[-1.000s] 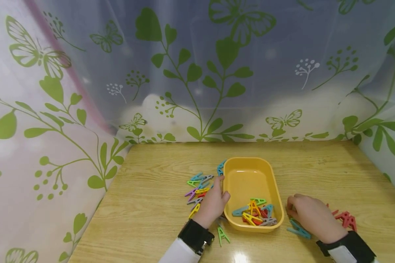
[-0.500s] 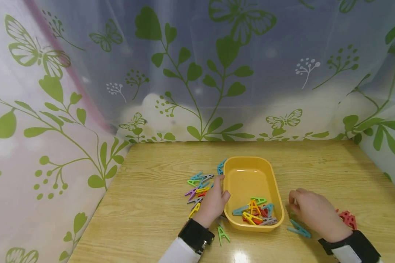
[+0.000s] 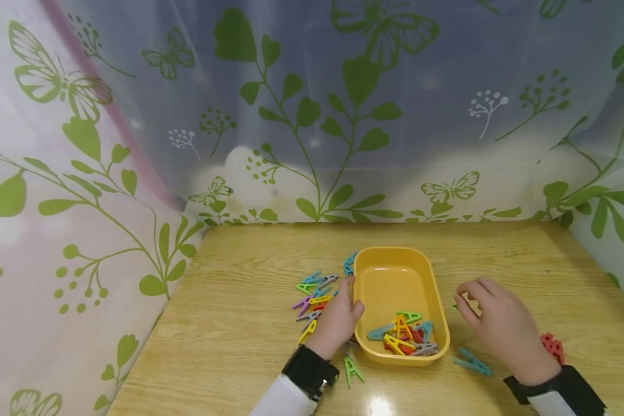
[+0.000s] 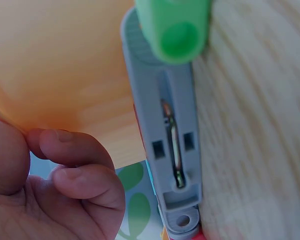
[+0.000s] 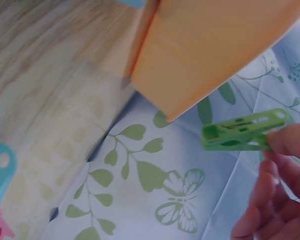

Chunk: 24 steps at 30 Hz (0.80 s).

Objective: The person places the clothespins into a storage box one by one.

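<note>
My left hand [image 3: 335, 325] lies against the left side of the yellow tray [image 3: 439, 300]; in the left wrist view its curled fingers [image 4: 85, 185] touch the tray's wall, thumb at the rim. In the right wrist view my right hand [image 5: 285, 190] pinches a green clothespin [image 5: 242, 131] between thumb and finger, in the air beside the tray. From the head, that right hand [image 3: 504, 326] is just right of the tray, hiding most of the clothespin. Several mixed clothespins [image 3: 398, 345] lie in the tray's near end.
Left of the tray is a pile of mixed clothespins [image 3: 319, 299], with a green one [image 3: 351, 371] nearer the front edge. A blue clothespin [image 3: 472, 361] lies below my right hand, and red ones [image 3: 553, 348] beyond its wrist. A patterned curtain [image 3: 312, 144] stands behind the table.
My right hand has risen from the table and turned, and part of a green clothespin now shows at its fingertips. The left hand stays at the tray.
</note>
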{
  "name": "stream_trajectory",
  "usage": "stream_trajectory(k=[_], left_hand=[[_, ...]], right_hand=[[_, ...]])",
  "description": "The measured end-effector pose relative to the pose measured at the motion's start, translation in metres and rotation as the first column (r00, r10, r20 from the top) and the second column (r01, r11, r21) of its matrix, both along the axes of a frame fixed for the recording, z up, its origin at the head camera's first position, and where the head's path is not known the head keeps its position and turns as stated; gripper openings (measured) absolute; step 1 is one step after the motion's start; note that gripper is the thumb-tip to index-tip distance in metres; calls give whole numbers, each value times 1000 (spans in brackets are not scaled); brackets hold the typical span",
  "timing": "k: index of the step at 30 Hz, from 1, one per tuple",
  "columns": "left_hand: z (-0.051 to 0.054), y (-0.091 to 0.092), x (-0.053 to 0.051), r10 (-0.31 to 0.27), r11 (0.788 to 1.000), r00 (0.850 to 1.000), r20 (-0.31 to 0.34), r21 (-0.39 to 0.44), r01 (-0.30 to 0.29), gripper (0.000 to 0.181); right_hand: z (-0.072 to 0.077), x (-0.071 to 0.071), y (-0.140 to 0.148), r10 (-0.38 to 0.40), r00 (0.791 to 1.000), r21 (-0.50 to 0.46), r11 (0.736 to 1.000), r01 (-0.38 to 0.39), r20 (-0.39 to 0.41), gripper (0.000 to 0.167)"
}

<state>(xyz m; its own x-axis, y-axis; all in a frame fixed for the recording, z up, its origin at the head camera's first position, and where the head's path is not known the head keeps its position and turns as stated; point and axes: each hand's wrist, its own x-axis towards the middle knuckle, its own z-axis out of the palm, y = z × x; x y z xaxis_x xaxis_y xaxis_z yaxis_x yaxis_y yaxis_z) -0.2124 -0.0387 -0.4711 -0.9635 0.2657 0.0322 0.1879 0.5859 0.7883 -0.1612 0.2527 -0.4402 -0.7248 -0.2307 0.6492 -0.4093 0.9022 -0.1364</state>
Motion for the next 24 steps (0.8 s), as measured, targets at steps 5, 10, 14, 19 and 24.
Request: stream_trajectory(k=[5, 10, 14, 19, 24], left_hand=[[1, 0, 0, 5, 1000, 1000, 3, -5, -5, 56], [0, 0, 0, 5, 1000, 1000, 10, -7, -5, 56], [0, 1, -1, 5, 1000, 1000, 11, -6, -5, 56], [0, 1, -1, 4, 1000, 1000, 7, -12, -4, 56], [1, 1, 0, 1, 1000, 1000, -7, -10, -1, 56]], right_hand=[[5, 3, -9, 71, 993, -18, 997, -73, -91, 69], [8, 7, -16, 129, 989, -10, 992, -130, -69, 33], [9, 6, -23, 160, 984, -4, 987, -161, -78, 48], [6, 4, -32, 231, 966, 15, 973, -231, -119, 58], [0, 5, -39, 248, 967, 59, 968, -244, -66, 61]])
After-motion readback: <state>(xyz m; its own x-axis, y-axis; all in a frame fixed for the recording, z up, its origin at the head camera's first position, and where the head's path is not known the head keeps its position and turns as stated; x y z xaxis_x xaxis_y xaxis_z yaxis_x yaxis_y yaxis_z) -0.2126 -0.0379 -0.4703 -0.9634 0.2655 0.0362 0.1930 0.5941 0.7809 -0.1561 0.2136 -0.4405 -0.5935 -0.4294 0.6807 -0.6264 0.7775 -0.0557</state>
